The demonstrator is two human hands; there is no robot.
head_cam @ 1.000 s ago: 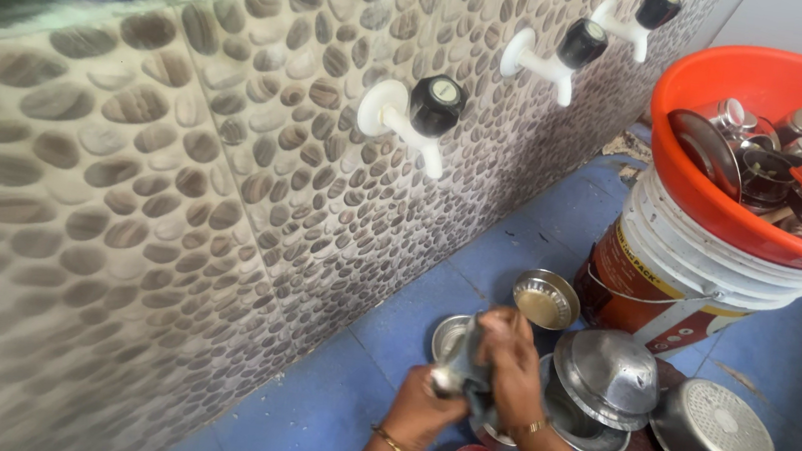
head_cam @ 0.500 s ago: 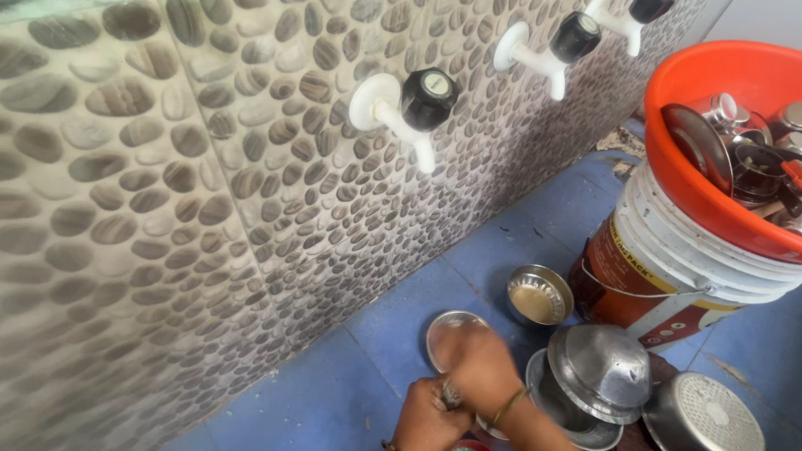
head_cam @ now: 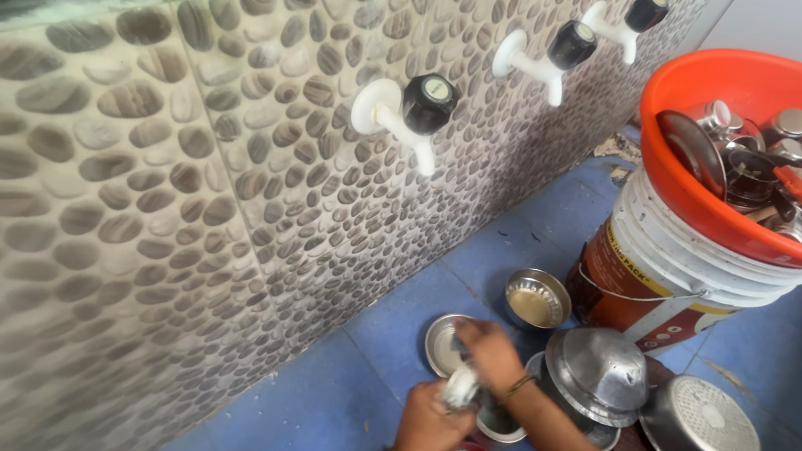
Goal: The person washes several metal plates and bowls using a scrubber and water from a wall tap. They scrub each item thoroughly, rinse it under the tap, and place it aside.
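Two hands low over the blue floor (head_cam: pixel 319 418): left hand (head_cam: pixel 426 428) curled round a small steel vessel (head_cam: pixel 460 388), right hand (head_cam: pixel 492 355) fingers pressed together on it, above a steel plate (head_cam: pixel 443 346).

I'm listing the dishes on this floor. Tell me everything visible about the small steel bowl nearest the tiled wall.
The small steel bowl is round and shiny metal with a rolled rim. It sits upright on the blue floor, holding pale, cloudy liquid or residue. It lies close beside the white bucket, beyond the flat steel plate; neither hand touches it.
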